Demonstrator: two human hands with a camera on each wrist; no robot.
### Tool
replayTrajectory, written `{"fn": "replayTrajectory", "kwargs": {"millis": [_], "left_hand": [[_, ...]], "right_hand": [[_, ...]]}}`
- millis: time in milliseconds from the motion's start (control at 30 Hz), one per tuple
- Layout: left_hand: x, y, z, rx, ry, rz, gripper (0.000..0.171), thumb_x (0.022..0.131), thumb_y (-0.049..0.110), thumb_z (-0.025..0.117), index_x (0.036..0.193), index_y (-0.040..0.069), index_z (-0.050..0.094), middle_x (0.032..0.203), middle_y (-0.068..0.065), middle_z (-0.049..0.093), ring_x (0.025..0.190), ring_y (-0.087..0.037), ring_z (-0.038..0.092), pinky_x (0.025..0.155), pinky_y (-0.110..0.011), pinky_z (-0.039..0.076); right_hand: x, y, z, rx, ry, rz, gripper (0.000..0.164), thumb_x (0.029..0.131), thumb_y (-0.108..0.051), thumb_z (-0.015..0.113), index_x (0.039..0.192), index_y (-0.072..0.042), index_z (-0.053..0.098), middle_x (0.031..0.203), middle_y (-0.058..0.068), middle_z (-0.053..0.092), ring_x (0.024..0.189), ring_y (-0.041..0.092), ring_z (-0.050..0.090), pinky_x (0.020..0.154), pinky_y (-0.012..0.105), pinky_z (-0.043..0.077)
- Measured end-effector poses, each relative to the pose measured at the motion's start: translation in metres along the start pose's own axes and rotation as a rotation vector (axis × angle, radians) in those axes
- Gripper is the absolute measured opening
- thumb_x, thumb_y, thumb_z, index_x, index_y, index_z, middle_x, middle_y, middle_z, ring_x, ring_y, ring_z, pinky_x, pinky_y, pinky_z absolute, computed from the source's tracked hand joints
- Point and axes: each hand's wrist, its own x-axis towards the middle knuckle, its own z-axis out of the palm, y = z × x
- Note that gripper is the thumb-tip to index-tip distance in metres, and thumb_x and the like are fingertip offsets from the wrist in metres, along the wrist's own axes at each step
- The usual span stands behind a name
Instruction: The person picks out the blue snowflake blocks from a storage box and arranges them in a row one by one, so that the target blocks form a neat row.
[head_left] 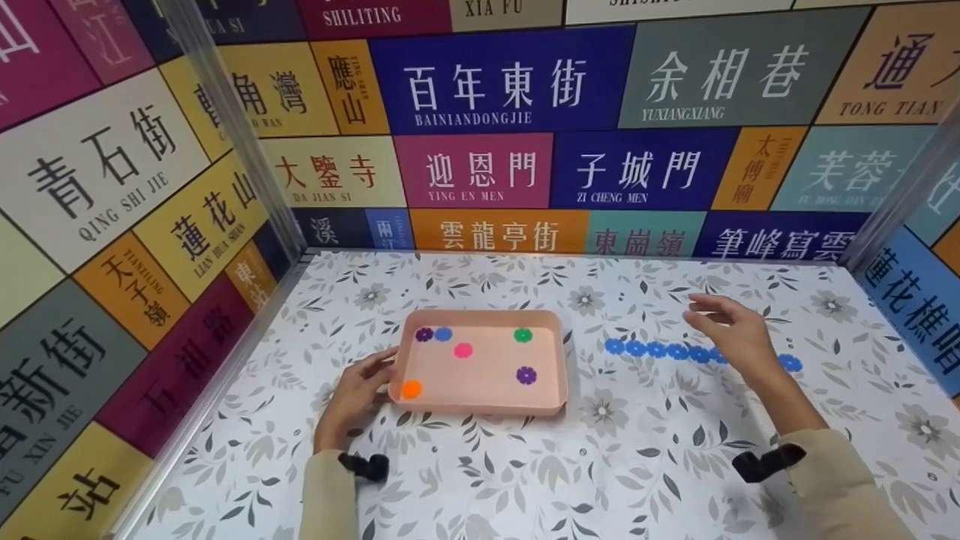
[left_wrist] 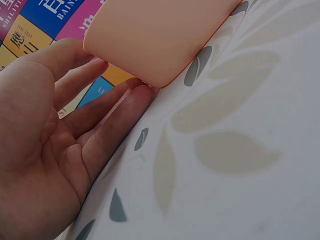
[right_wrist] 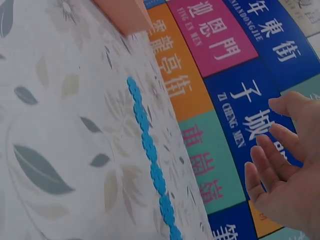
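A shallow pink tray (head_left: 480, 401) lies on the table, holding several small flower-shaped pieces: an orange one (head_left: 411, 388), a pink one (head_left: 463, 350), a green one (head_left: 523, 334), a blue one (head_left: 443, 334) and two purple ones. My left hand (head_left: 358, 391) touches the tray's left side; in the left wrist view its fingers reach the tray's corner (left_wrist: 155, 55) without curling round it. To the right, a row of blue flower pieces (head_left: 656, 349) runs along the table. Over that row hovers my right hand (head_left: 739, 337), fingers loosely bent, with nothing between them. It covers part of the row.
Panels with printed signs (head_left: 495, 82) stand behind the table and at both sides. The white tabletop (head_left: 480, 480) has a grey leaf and flower pattern. A black strap (head_left: 769, 461) sits on the right wrist, another (head_left: 365, 466) on the left.
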Motion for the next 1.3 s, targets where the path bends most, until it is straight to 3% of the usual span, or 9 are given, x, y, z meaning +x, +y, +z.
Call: {"fn": "replayTrajectory", "kwargs": {"millis": [133, 233, 467, 833, 1033, 1300], "left_hand": [[0.000, 0.001, -0.001, 0.009, 0.001, -0.009, 0.038, 0.100, 0.033, 0.060, 0.137, 0.034, 0.060, 0.140, -0.001, 0.063, 0.110, -0.021, 0.065, 0.090, -0.036, 0.059], [0.000, 0.002, 0.000, 0.009, -0.004, -0.015, 0.037, 0.100, 0.031, 0.059, 0.137, 0.034, 0.060, 0.139, -0.001, 0.063, 0.109, -0.020, 0.065, 0.089, -0.036, 0.060], [0.000, 0.004, 0.000, -0.004, -0.005, -0.009, 0.037, 0.100, 0.029, 0.059, 0.136, 0.035, 0.061, 0.137, 0.001, 0.064, 0.111, -0.022, 0.065, 0.092, -0.038, 0.059], [-0.001, 0.004, -0.001, -0.038, 0.003, 0.027, 0.042, 0.097, 0.028, 0.065, 0.139, 0.025, 0.061, 0.138, -0.007, 0.064, 0.104, -0.020, 0.066, 0.084, -0.034, 0.061], [-0.001, 0.002, -0.002, -0.022, 0.009, 0.021, 0.041, 0.098, 0.028, 0.063, 0.139, 0.027, 0.061, 0.136, -0.007, 0.065, 0.104, -0.020, 0.067, 0.084, -0.034, 0.061], [-0.002, 0.003, 0.000, -0.044, 0.006, 0.023, 0.040, 0.100, 0.023, 0.061, 0.139, 0.028, 0.060, 0.136, -0.007, 0.065, 0.107, -0.021, 0.066, 0.084, -0.034, 0.061]], "right_hand": [[-0.003, -0.014, 0.019, 0.019, -0.046, -0.073, 0.058, 0.097, -0.044, 0.062, 0.145, -0.012, 0.053, 0.131, 0.006, 0.061, 0.100, -0.012, 0.051, 0.078, 0.014, 0.050], [-0.005, -0.024, 0.031, 0.028, -0.078, -0.109, 0.056, 0.098, -0.042, 0.061, 0.146, -0.014, 0.052, 0.133, 0.013, 0.060, 0.102, -0.011, 0.052, 0.081, 0.015, 0.051], [-0.007, -0.047, 0.059, 0.080, -0.136, -0.151, 0.054, 0.099, -0.038, 0.062, 0.146, -0.014, 0.051, 0.133, 0.018, 0.060, 0.099, -0.007, 0.058, 0.083, 0.012, 0.051], [-0.005, -0.083, 0.104, 0.137, -0.169, -0.196, 0.050, 0.096, -0.030, 0.068, 0.142, -0.015, 0.056, 0.130, 0.015, 0.064, 0.114, 0.026, 0.060, 0.090, 0.024, 0.051], [0.000, -0.096, 0.133, 0.139, -0.187, -0.231, 0.049, 0.094, -0.025, 0.071, 0.139, -0.011, 0.059, 0.127, 0.016, 0.066, 0.112, 0.029, 0.062, 0.092, 0.032, 0.053], [0.002, -0.109, 0.173, 0.152, -0.213, -0.197, 0.048, 0.091, -0.026, 0.074, 0.133, -0.007, 0.064, 0.124, 0.016, 0.067, 0.109, 0.029, 0.063, 0.086, 0.034, 0.055]]}}
